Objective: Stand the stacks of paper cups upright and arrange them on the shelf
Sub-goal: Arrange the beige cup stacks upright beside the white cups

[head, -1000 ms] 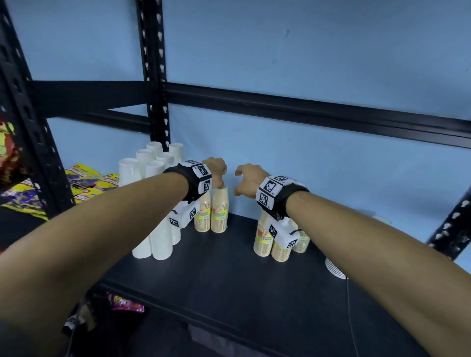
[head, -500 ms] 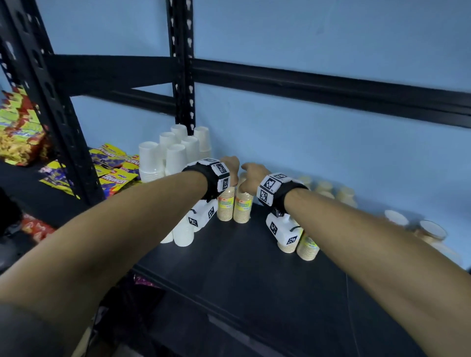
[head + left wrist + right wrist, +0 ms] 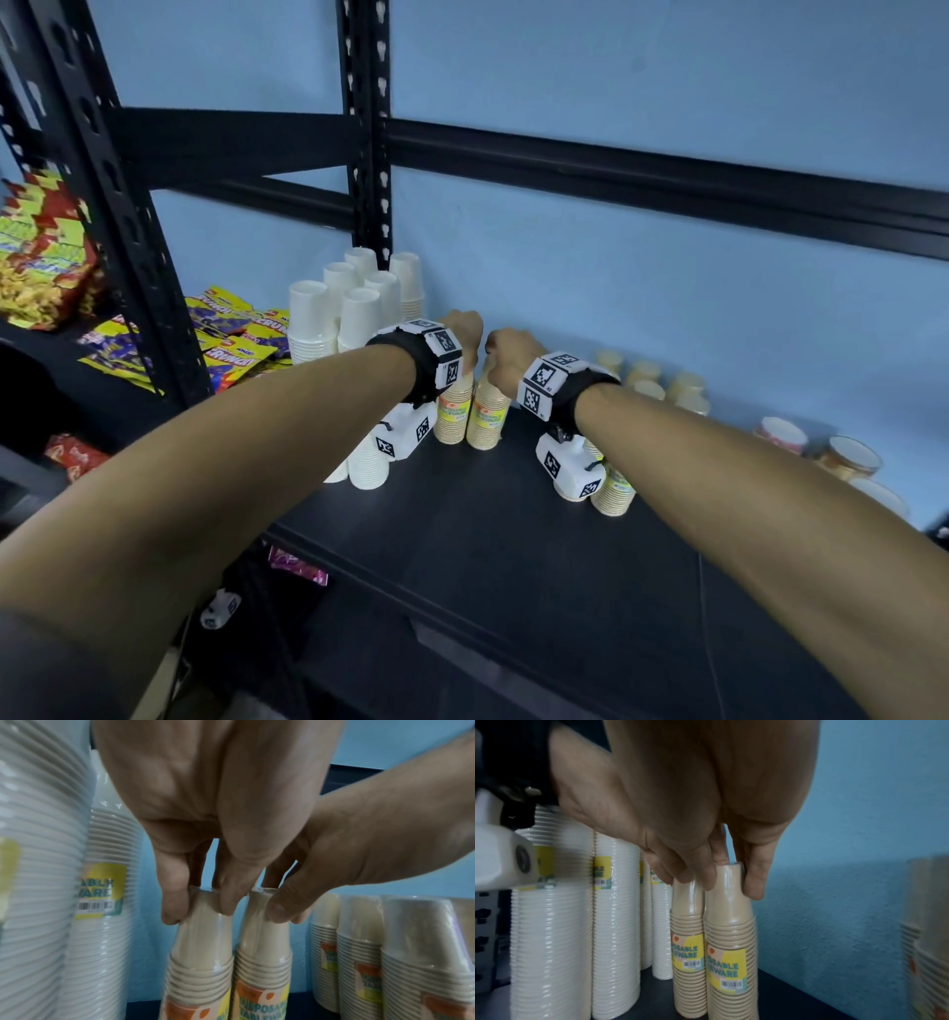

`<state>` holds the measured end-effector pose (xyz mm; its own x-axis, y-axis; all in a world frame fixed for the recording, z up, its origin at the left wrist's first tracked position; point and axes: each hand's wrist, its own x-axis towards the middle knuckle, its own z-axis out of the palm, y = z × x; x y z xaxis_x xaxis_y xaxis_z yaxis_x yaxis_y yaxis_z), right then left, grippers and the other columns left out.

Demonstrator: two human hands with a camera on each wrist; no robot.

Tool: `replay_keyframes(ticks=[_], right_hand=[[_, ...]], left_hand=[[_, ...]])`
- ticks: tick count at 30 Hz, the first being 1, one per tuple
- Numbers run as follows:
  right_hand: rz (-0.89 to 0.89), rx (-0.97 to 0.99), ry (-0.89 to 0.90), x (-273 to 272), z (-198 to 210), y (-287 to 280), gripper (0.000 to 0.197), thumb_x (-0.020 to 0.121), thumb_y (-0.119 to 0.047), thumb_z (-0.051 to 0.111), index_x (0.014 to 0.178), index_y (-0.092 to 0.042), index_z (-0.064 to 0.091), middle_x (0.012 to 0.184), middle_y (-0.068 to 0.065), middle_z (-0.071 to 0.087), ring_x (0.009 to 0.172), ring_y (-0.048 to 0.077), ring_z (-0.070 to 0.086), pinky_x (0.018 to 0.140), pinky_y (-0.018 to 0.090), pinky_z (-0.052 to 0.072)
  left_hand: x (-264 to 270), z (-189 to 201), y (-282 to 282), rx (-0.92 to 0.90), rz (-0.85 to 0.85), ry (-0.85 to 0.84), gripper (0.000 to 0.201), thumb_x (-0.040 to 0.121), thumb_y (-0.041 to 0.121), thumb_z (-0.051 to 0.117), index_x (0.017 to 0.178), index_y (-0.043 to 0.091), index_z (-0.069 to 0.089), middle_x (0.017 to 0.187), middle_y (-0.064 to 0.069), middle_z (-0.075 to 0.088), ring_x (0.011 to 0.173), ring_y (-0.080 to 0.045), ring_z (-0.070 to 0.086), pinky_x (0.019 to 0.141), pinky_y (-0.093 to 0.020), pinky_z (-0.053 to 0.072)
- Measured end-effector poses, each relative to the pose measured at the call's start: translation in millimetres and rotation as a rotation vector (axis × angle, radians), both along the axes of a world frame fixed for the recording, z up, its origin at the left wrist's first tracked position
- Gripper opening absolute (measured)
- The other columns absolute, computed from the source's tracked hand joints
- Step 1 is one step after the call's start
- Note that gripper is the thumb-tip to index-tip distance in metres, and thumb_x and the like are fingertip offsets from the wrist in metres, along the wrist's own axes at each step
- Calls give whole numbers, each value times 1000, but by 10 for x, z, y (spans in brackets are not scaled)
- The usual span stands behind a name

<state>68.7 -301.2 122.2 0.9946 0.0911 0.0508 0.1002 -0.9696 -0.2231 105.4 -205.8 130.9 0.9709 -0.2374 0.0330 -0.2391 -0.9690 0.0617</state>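
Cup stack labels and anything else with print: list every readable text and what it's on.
"POSABLE / LEWARE", cut off: label on right tan stack.
"DISPOSAB / TABLEWA", cut off: same stack.
"ABLE / WARE", cut off: white stack label.
"CRUN...": snack packets.
Barcodes, wrist markers: unreadable.

Both bare forearms reach forward and converge toward the far middle, each wrist strapped with a black band. The left hand [image 3: 464, 329] and right hand [image 3: 506, 354] hang palm-down, nearly touching. On each, the thumb and fingers [image 3: 170, 908] point downward, pinching the top of a tan cup stack.
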Motion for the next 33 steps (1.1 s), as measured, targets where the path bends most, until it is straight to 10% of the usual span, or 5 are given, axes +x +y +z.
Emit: replay_keyframes(ticks=[6, 14, 24, 29, 33], right_hand=[[-23, -24, 25, -259, 158, -72, 34, 88, -4, 59, 122, -5, 61, 116, 13, 65, 102, 30, 64, 82, 35, 53], [-42, -84, 92, -740, 404, -393, 26, 85, -10, 62, 108, -1, 68, 96, 12, 67, 77, 22, 55, 61, 25, 42], [-153, -162, 161, -1301, 538, -947, 25, 82, -10, 62, 103, 0, 70, 82, 9, 63, 63, 19, 52, 49, 20, 38], [-230, -195, 171, -1418, 533, -1190, 29, 81, -10, 67, 110, -2, 70, 108, 14, 71, 84, 25, 65, 67, 30, 51], [-276, -233, 163, -1470, 501, -1354, 31, 81, -9, 70, 112, -3, 70, 110, 13, 71, 84, 23, 64, 57, 25, 45]], left_hand=[[-257, 163, 12, -2, -108, 62, 16, 89, 7, 62, 77, 14, 53, 68, 0, 52, 78, -21, 56, 63, -25, 43], [-669, 407, -205, 78, -268, 166, 28, 85, 8, 63, 112, 7, 69, 102, -12, 72, 70, -22, 61, 63, -29, 54], [-1019, 409, -667, 16, -397, 248, 22, 79, 8, 72, 100, 14, 69, 82, -2, 67, 53, -16, 63, 60, -27, 58], [-1115, 381, -921, -20, -447, 255, 23, 79, 7, 74, 102, 9, 69, 87, -6, 67, 54, -18, 63, 67, -32, 60], [-1177, 343, -1099, -32, -479, 260, 25, 78, 8, 75, 102, 7, 69, 97, -10, 71, 60, -23, 66, 71, -35, 61]])
